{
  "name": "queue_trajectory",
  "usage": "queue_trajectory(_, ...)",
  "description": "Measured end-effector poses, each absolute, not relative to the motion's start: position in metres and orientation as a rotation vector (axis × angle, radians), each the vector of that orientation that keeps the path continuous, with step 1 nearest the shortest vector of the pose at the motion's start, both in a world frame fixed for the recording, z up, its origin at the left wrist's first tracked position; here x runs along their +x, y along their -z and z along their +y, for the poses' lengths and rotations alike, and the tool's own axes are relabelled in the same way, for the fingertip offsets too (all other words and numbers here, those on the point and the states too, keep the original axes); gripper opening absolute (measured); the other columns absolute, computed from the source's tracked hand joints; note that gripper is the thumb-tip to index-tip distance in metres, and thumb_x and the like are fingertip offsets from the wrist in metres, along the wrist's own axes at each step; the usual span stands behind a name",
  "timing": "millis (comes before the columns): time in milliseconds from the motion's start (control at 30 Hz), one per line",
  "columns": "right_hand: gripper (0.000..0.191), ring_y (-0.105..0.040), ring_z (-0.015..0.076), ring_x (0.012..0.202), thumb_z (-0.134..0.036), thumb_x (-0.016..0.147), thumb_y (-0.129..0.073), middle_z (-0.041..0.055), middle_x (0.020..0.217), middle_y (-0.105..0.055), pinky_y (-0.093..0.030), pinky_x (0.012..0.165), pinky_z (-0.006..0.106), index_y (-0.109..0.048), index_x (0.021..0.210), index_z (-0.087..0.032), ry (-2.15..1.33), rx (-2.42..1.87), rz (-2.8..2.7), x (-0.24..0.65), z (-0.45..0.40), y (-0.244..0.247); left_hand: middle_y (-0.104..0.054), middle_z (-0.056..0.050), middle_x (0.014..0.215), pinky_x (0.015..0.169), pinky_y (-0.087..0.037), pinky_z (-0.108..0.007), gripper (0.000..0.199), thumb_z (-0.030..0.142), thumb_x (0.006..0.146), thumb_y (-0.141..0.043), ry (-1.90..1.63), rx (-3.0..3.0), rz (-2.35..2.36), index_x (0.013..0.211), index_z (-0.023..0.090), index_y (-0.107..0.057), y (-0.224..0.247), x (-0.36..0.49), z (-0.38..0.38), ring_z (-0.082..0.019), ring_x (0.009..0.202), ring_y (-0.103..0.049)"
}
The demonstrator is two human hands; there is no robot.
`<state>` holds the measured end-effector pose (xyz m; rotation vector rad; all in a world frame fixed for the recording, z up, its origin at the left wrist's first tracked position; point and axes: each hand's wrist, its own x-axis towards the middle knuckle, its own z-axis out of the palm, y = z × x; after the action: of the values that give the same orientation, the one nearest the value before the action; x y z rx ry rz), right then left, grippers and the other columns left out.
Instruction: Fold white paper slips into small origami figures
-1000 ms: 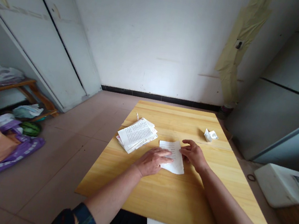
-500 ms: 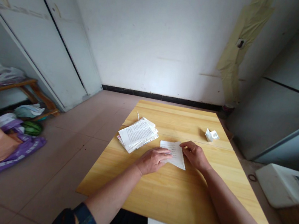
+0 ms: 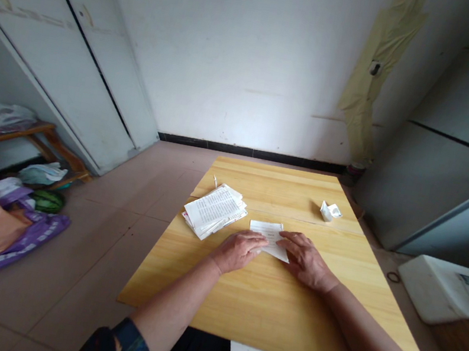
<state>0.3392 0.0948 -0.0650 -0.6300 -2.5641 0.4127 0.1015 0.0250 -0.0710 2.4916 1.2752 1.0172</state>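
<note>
A small printed sheet of paper (image 3: pixel 273 230) lies on the wooden table in front of me, a crease running across its upper part. My left hand (image 3: pixel 242 250) covers its left side, fingers close together over the paper and thumb at the lower edge, gripping it there. On the right side rests my right hand (image 3: pixel 304 259), fingers stretched out and slightly apart, tips on the sheet. The undersides of both hands are hidden. Left of the sheet sits a loose stack of printed papers (image 3: pixel 215 208), its edges uneven.
A folded white paper piece (image 3: pixel 330 212) stands at the right rear of the wooden table (image 3: pixel 239 308). A thin white strip (image 3: pixel 215 181) lies behind the stack. On the floor are a white box (image 3: pixel 435 290) at right, a watermelon (image 3: pixel 48 200) and a purple bag (image 3: pixel 24 248) at left.
My right hand has come down and toward me from the sheet's upper right edge, its fingers now extended over the paper. My left hand has hardly moved.
</note>
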Motion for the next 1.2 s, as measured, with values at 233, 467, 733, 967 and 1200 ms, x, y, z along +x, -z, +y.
queue_trajectory(233, 0.020, -0.062, 0.0237, 0.094, -0.028, 0.090, -0.051, 0.0105, 0.098, -0.070, -0.048, 0.083, 0.040, -0.069, 0.096, -0.021, -0.429, -0.661, -2.428, 0.333, 0.103, 0.077, -0.069, -0.004, 0.111, 0.095, -0.051, -0.034, 0.029, 0.014, 0.088, -0.049, -1.022, 2.387, 1.347, 0.112, 0.020, -0.064, 0.073, 0.102, 0.027, -0.016, 0.105, -0.063)
queue_trajectory(467, 0.023, -0.063, 0.0201, 0.080, -0.034, 0.092, -0.048, 0.0070, 0.085, -0.069, -0.049, 0.074, 0.032, -0.066, 0.093, -0.021, -0.489, -0.775, -2.376, 0.328, 0.099, 0.064, -0.072, -0.002, 0.100, 0.083, -0.051, -0.026, 0.027, 0.021, 0.090, -0.046, -1.018, 2.131, 1.470, 0.106, 0.021, -0.067, 0.065, 0.102, 0.027, -0.015, 0.091, -0.065)
queue_trajectory(733, 0.027, -0.060, 0.0178, 0.068, -0.040, 0.089, -0.046, 0.0031, 0.072, -0.062, -0.046, 0.063, 0.028, -0.061, 0.077, -0.020, -0.581, -1.035, -2.295, 0.325, 0.104, 0.067, -0.065, -0.001, 0.067, 0.059, -0.043, -0.023, 0.035, 0.037, 0.090, -0.043, -0.974, 1.845, 1.704, 0.083, 0.015, -0.070, 0.064, 0.105, 0.033, -0.014, 0.064, -0.057)
queue_trajectory(967, 0.028, -0.057, 0.0196, 0.078, -0.032, 0.090, -0.044, 0.0069, 0.078, -0.062, -0.045, 0.075, 0.032, -0.058, 0.069, -0.020, -0.484, -0.939, -2.257, 0.322, 0.107, 0.072, -0.068, -0.002, 0.082, 0.066, -0.047, -0.022, 0.040, 0.027, 0.083, -0.053, -1.216, 1.589, 1.604, 0.121, 0.017, -0.058, 0.073, 0.107, 0.043, -0.013, 0.072, -0.061)
queue_trajectory(1200, 0.027, -0.054, 0.0191, 0.075, -0.029, 0.091, -0.043, 0.0055, 0.073, -0.058, -0.044, 0.071, 0.031, -0.053, 0.067, -0.020, -0.436, -0.936, -2.305, 0.322, 0.111, 0.077, -0.067, -0.001, 0.091, 0.073, -0.048, -0.023, 0.077, 0.011, 0.071, -0.060, -1.148, 1.709, 1.605, 0.142, 0.023, -0.033, 0.072, 0.107, 0.038, -0.014, 0.081, -0.061)
